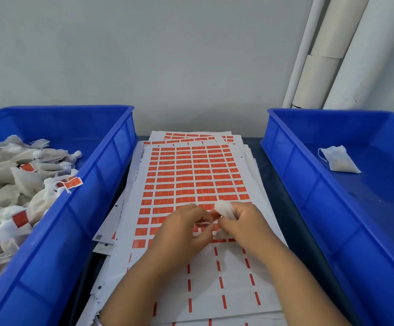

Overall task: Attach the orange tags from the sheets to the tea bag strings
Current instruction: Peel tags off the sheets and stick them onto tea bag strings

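Both hands meet over the top sheet (191, 180) of orange tags, toward its near end. The right hand (243, 224) pinches a white tea bag (224, 209) — it bulges just above the fingers. The left hand (184, 228) curls beside it, fingertips pinching something small — what exactly, I cannot tell.

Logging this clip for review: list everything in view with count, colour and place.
left bin: one, blue, left of sheets
tagged tea bags: a heap, white with orange tags, in left bin
sheets: a stack, white with orange tags, centre
right bin: one, blue, right of sheets
lone tea bag: one, white, in right bin
tubes: several, white, against wall, upper right
held tea bag: one, white, above sheets
left hand: pinching, over sheets
right hand: holds held tea bag
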